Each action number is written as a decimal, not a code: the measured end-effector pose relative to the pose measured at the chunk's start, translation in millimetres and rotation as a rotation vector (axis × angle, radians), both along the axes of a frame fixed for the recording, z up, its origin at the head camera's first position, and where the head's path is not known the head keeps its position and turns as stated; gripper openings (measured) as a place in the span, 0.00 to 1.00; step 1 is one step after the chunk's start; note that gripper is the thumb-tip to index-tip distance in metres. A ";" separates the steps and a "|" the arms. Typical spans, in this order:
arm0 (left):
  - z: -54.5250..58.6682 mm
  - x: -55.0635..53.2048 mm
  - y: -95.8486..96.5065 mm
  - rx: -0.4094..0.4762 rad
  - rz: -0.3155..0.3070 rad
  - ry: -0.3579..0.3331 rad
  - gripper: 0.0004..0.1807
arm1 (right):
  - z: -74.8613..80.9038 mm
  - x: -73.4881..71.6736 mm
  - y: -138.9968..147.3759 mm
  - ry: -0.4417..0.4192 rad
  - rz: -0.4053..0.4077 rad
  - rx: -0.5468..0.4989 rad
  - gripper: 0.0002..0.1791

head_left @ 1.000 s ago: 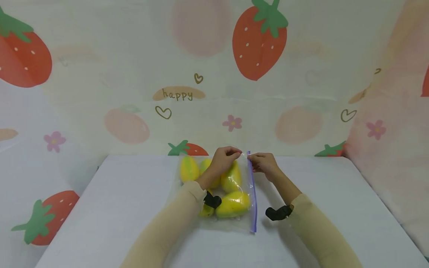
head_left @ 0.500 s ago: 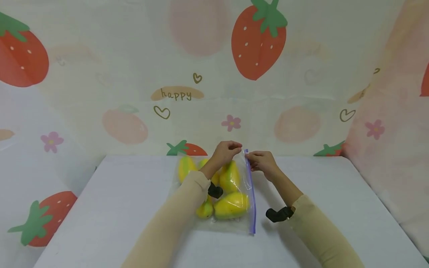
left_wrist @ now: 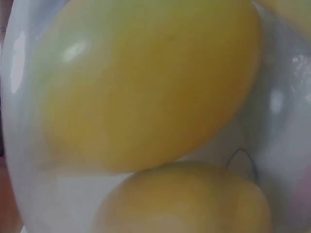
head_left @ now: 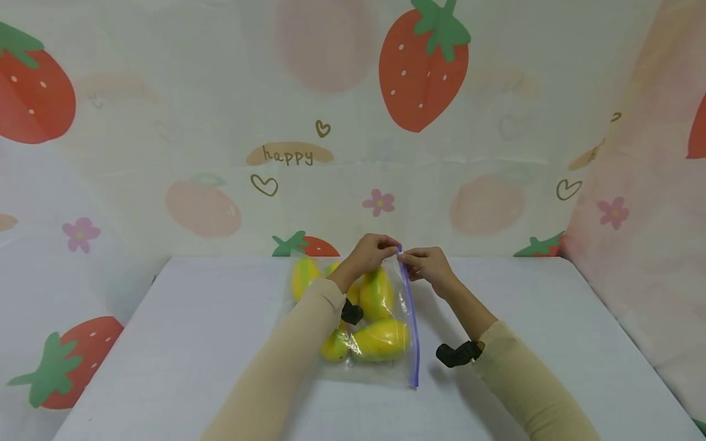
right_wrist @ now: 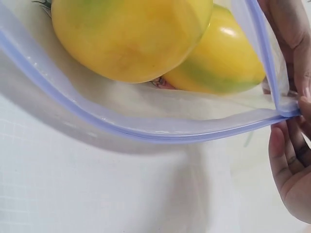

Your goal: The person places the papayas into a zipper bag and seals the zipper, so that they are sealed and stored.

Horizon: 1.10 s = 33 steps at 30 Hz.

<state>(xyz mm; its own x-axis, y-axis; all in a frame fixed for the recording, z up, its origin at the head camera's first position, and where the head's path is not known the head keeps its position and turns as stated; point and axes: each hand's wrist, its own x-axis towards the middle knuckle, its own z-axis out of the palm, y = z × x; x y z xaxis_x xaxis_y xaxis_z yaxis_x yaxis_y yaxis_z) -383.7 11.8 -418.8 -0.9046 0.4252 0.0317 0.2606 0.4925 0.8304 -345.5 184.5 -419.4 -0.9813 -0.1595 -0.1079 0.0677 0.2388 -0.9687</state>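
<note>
A clear zip bag (head_left: 358,372) with a purple zip strip lies on the table, its zip side facing right. Inside are several yellow-green mangoes (head_left: 382,340). At the bag's far corner my right hand (head_left: 432,268) pinches the end of the zip. My left hand (head_left: 368,256) reaches over the bag and pinches the film beside that same corner. In the right wrist view, the two purple zip strips (right_wrist: 160,137) stand apart along the mouth and meet at the pinched corner. Mangoes (left_wrist: 155,82) seen through the plastic fill the left wrist view; no fingers are clear there.
The white table (head_left: 220,343) extends to both sides of the bag. Behind it hangs a cloth (head_left: 419,153) printed with strawberries, hearts and flowers. A black wrist camera (head_left: 458,354) sits on the right wrist, another (head_left: 352,312) on the left, above the mangoes.
My left hand has shifted slightly, its fingertips now at the zip's far end. The bag's far corner has moved a little to the left, and my right hand has followed it.
</note>
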 end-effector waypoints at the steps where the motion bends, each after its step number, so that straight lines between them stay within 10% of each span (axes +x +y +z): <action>1: -0.5 -0.4 0.1 0.001 0.003 0.000 0.16 | -3.1 -2.1 0.7 -0.002 -0.003 -0.005 0.20; 21: -4.9 7.3 11.8 -0.070 0.150 0.015 0.14 | -16.8 0.1 -7.1 0.042 -0.119 0.043 0.19; 33: -2.3 5.2 16.4 -0.094 0.116 0.063 0.13 | -14.4 13.2 -14.6 0.072 -0.239 0.107 0.15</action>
<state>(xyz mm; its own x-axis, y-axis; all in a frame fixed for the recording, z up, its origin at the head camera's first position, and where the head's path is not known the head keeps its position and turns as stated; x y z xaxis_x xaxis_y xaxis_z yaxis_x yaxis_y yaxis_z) -378.5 28.2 -421.1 -0.9452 0.3220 0.0546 0.2474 0.5968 0.7633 -332.2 169.9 -433.8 -0.9955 0.0858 -0.0402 0.0661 0.3254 -0.9433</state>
